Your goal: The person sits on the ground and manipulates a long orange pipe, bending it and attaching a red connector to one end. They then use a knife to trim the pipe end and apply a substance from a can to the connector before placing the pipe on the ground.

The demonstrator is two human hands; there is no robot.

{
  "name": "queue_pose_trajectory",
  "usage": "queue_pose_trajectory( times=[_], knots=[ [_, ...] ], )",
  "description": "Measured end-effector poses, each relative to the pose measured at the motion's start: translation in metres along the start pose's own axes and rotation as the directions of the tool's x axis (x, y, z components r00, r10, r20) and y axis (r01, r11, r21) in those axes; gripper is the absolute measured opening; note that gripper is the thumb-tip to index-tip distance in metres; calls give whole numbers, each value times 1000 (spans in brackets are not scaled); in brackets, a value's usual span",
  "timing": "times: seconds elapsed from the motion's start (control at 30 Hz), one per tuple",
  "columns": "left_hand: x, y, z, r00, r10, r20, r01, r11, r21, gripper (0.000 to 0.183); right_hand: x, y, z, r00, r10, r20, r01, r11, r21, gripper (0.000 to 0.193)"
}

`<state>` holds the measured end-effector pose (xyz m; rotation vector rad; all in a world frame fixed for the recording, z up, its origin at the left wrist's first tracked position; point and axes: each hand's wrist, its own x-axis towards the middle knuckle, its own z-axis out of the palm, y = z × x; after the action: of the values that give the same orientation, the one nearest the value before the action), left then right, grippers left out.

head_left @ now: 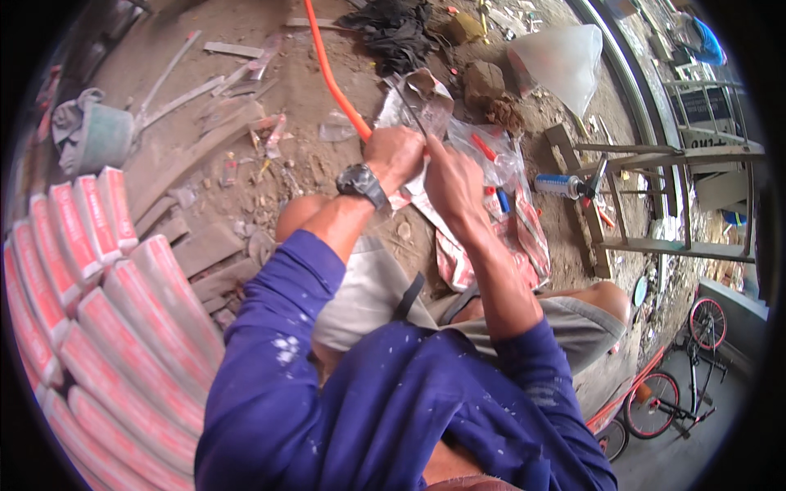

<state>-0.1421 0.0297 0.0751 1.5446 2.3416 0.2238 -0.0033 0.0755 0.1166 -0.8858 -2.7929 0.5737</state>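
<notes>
I see left hand (pixel 395 155) gripping orange flexible tube (pixel 331 83), seemingly for steadiness — right hand (pixel 455 180) closed on slim dark rod (pixel 413 113).

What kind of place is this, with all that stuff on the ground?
Probably a building site: there are stacked sacks, scrap wood and a bucket on bare dirt.

A dirt floor (pixel 293 88) strewn with scraps
Around the brown rock (pixel 484 83), a black cloth (pixel 399 37) lay to the left, a translucent plastic bag (pixel 563 61) to the right; a green bucket (pixel 106 137) stood well off to its left.
</notes>
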Motion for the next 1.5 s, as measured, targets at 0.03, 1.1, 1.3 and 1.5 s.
queue_pose_trajectory(
  times=[0.03, 1.1, 1.3, 1.5],
  knots=[
    [-1, 2, 4, 1000, 11, 5, -11, 1000, -18, 23, 7, -1, 1, 1000, -1, -9, 1, 1000, -5, 15],
    [-3, 6, 25, 994, 65, -87, -61, 997, 38, 15, -18, -11, -18, 990, 117, 81, -117, 993, -8, 22],
    [-1, -3, 19, 995, 70, -72, -71, 997, -10, 19, -17, 2, 1, 1000, 14, -13, -15, 997, -80, 29],
    [6, -24, 0, 997, -80, -22, 80, 997, 12, 22, -20, -19, -1, 1000, -2, -7, 2, 999, -49, 18]
  ],
)
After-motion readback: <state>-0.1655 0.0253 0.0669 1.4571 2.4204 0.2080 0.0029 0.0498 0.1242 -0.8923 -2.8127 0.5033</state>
